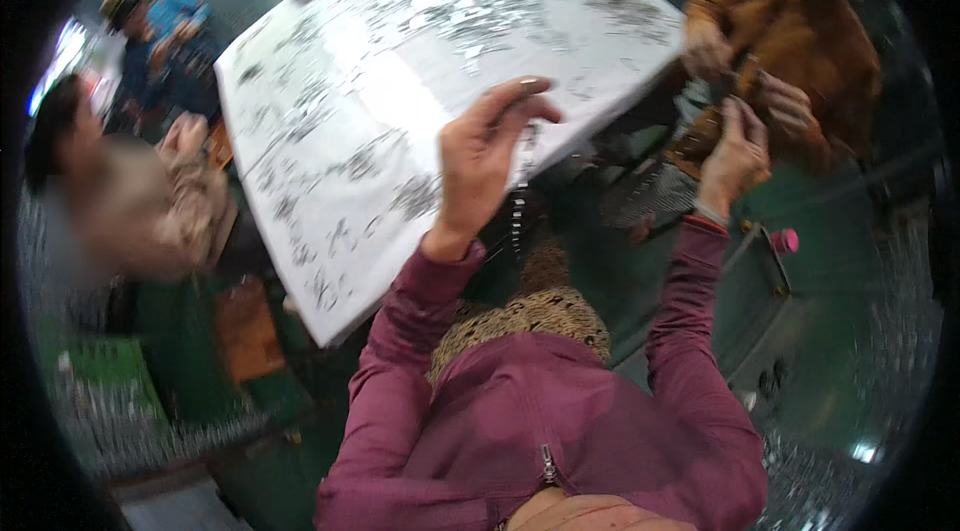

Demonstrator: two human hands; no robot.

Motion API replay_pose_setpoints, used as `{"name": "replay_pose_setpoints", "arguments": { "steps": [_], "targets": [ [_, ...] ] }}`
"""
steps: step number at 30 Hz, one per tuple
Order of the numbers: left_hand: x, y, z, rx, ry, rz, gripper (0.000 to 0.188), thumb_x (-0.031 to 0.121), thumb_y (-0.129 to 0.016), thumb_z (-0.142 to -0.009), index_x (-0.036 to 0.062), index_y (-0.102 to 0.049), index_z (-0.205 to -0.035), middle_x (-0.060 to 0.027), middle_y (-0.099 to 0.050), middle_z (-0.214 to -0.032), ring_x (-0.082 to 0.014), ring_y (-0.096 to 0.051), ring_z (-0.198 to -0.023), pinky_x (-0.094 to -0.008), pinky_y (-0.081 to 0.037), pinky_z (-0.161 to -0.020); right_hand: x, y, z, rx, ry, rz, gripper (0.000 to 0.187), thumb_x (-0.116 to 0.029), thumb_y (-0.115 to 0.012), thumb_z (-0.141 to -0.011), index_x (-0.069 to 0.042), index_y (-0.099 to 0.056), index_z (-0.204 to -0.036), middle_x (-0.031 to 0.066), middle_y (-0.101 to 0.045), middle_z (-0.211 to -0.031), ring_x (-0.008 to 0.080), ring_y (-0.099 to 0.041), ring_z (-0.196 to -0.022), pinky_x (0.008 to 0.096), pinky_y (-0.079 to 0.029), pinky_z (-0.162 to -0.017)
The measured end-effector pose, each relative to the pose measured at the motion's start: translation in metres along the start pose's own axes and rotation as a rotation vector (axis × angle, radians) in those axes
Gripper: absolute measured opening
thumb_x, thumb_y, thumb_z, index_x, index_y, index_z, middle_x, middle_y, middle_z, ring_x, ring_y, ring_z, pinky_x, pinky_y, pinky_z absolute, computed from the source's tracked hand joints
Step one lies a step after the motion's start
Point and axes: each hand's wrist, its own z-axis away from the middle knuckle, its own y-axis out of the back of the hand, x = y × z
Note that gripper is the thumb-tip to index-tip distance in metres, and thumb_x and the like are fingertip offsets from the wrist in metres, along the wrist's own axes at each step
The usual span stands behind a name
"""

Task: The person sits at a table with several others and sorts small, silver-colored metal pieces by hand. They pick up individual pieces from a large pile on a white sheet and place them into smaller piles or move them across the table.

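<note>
My left hand (474, 166) is raised over the near right edge of the white table (345, 46), its fingers bent and apart. Just below those fingers, a strand of small shiny pieces (517, 218) hangs past the table edge; whether it touches the hand is unclear. Off to the right, my right hand (736, 163) is closed, thumb and fingertips pinched together. Whatever lies in that pinch is too small to make out. Close beyond it are the hands (787, 103) of a co-worker in a brown jacket.
Many small shiny and dark pieces (460, 6) are spread over the table. Two people sit along its left side, one in a beige top (140, 201), one in blue (180, 16). A brown stool (247, 329) stands at lower left. A pink object (785, 241) is at right.
</note>
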Motion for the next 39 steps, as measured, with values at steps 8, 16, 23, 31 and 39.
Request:
{"name": "replay_pose_setpoints", "arguments": {
  "steps": [8, 16, 23, 31, 39],
  "targets": [
    [0.015, 0.035, 0.022, -0.092, -0.050, 0.116, 0.020, 0.002, -0.054, -0.091, -0.0036, -0.059, -0.110, -0.0066, -0.065, -0.088, -0.0109, -0.062, -0.085, -0.0216, -0.048, -0.074, 0.015, 0.003, 0.009, 0.034, 0.072, 0.181, 0.030, -0.023, -0.070, -0.080, 0.002, -0.069, -0.097, 0.0130, -0.066, -0.107, 0.0231, -0.060, -0.099, 0.0309, -0.048, -0.085],
    [0.007, 0.047, 0.038, -0.123, 0.003, 0.199, 0.020, -0.001, -0.051, -0.092, -0.0064, -0.056, -0.111, -0.0107, -0.063, -0.097, -0.0143, -0.062, -0.088, -0.0236, -0.049, -0.079, 0.012, 0.012, 0.042, 0.065, 0.018, 0.128, 0.030, -0.016, -0.064, -0.086, 0.005, -0.063, -0.107, 0.0137, -0.064, -0.106, 0.0198, -0.061, -0.088, 0.0278, -0.048, -0.081],
    [-0.019, 0.050, 0.031, -0.153, 0.079, 0.100, 0.021, 0.001, -0.051, -0.093, -0.0015, -0.045, -0.113, -0.0085, -0.064, -0.092, -0.0100, -0.061, -0.085, -0.0221, -0.048, -0.076, -0.107, -0.041, 0.128, -0.944, -0.052, -0.369, 0.023, -0.001, -0.055, -0.089, 0.006, -0.061, -0.110, 0.0077, -0.057, -0.102, 0.0108, -0.056, -0.080, 0.0209, -0.045, -0.070],
    [-0.035, 0.047, 0.026, -0.183, 0.103, 0.103, 0.025, 0.002, -0.053, -0.092, 0.0019, -0.039, -0.113, -0.0065, -0.063, -0.087, -0.0080, -0.059, -0.087, -0.0223, -0.047, -0.076, -0.112, -0.061, 0.117, -1.218, -0.263, -0.495, 0.014, 0.006, -0.063, -0.081, 0.004, -0.065, -0.095, 0.0058, -0.057, -0.091, 0.0103, -0.056, -0.076, 0.0208, -0.045, -0.066],
    [-0.074, 0.074, 0.008, -0.078, -0.168, -0.229, 0.027, 0.005, -0.063, -0.085, 0.0024, -0.057, -0.111, -0.0044, -0.068, -0.095, -0.0102, -0.061, -0.093, -0.0258, -0.047, -0.083, -0.102, -0.070, 0.116, -1.123, -0.114, -0.370, 0.011, 0.010, -0.059, -0.081, 0.004, -0.063, -0.089, 0.0061, -0.060, -0.091, 0.0094, -0.053, -0.079, 0.0198, -0.042, -0.069]
  ]
}}
